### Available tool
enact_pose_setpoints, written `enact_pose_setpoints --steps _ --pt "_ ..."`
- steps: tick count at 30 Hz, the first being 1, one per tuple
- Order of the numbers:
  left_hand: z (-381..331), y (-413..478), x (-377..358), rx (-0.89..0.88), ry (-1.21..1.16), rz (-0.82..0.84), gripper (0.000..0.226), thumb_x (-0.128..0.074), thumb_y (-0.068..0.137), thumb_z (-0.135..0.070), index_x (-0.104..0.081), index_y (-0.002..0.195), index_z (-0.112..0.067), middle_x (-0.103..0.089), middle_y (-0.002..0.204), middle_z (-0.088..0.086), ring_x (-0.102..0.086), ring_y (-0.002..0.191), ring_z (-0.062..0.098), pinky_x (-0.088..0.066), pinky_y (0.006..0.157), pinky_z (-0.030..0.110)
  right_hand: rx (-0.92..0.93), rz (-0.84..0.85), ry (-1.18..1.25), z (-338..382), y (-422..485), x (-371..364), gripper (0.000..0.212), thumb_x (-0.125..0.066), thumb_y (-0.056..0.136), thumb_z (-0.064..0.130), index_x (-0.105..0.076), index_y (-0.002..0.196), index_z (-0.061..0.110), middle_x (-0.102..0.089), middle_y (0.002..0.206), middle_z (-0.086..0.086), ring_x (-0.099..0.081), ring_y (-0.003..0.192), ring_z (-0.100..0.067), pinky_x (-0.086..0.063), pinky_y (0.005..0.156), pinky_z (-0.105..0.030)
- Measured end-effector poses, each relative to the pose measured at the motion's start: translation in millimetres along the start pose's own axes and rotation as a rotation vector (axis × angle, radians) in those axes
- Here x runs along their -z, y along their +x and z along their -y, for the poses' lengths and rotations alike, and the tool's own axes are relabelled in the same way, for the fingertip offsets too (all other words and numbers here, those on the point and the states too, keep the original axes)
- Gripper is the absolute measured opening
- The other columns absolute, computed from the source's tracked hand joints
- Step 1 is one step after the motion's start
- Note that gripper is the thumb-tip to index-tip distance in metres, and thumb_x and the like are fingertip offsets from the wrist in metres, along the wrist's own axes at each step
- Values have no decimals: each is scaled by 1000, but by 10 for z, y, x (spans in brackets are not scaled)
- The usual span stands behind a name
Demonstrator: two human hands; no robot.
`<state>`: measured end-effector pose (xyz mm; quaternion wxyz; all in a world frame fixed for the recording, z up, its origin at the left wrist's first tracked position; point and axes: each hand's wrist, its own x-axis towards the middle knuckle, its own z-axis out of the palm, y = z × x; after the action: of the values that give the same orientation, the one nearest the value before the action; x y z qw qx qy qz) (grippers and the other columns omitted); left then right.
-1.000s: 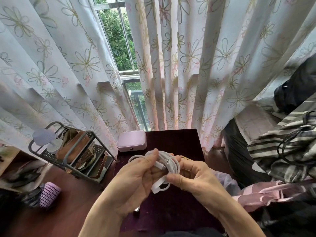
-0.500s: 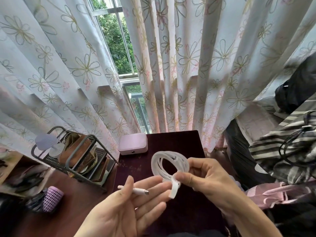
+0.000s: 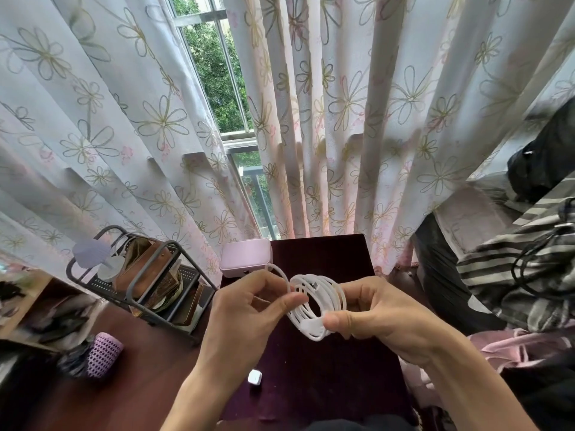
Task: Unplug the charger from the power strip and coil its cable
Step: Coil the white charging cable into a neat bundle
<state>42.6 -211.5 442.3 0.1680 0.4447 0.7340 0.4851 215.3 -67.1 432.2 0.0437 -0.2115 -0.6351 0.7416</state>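
There is just one view, from the person's head, tilted forward and down. It sits close above the dark table (image 3: pixel 326 384) and faces the flowered curtains (image 3: pixel 357 119); the wide-angle edges look bent, perhaps distorted.

White coiled cable (image 3: pixel 320 306) between left hand (image 3: pixel 249 312) and right hand (image 3: pixel 382 318) (both pinching), above dark table (image 3: pixel 326 384).

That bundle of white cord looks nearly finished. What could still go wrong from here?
1. The loops of the white cable are fanned apart, pinched only at the bottom by the right hand; a slip could let the coil spring open.
2. The left hand pinches one loose loop near the top; pulling it sideways may tangle the turns.
3. The small white charger block lies near the dark table edge, below the left forearm, which might knock it off.
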Motion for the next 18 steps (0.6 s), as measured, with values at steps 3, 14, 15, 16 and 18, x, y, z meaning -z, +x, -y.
enact_pose_setpoints --steps 3,14,15,16,18 --pt "-41 53 -23 -84 69 65 12 -85 77 -38 -74 78 -32 -72 75 -7 -65 61 11 -51 57 20 11 111 3 1 -1 17 17 -85 87 27 -86 100 17 -76 85 9 -65 77 -2 -51 72 -15" --pt "-96 39 -68 -243 215 280 6 -81 84 -21 -76 82 -18 -70 76 -8 -64 66 13 -50 58 28 21 -46 110 -77 -31 -51 24 -84 87 31 -85 106 17 -82 81 5 -74 75 -1 -54 74 -13" --pt "-86 28 -75 -233 209 291 5 -80 84 -20 -76 83 -20 -70 77 -9 -64 67 12 -50 58 26 34 -73 99 -102 -31 -64 25 -85 86 30 -86 107 16 -85 92 -3 -80 89 -11 -59 85 -19" --pt "-81 19 -73 -222 202 302 8 -80 84 -18 -75 84 -24 -70 77 -10 -65 67 11 -49 59 22 48 -97 90 -122 -39 -87 27 -86 85 30 -86 108 16 -85 100 -10 -81 102 -23 -60 96 -26" --pt "-65 4 -56 -213 180 337 16 -79 85 -15 -74 90 -30 -71 80 -13 -67 70 7 -47 62 13 83 -140 94 -168 -53 -127 26 -87 84 30 -86 106 17 -85 104 -13 -80 107 -28 -61 100 -32"
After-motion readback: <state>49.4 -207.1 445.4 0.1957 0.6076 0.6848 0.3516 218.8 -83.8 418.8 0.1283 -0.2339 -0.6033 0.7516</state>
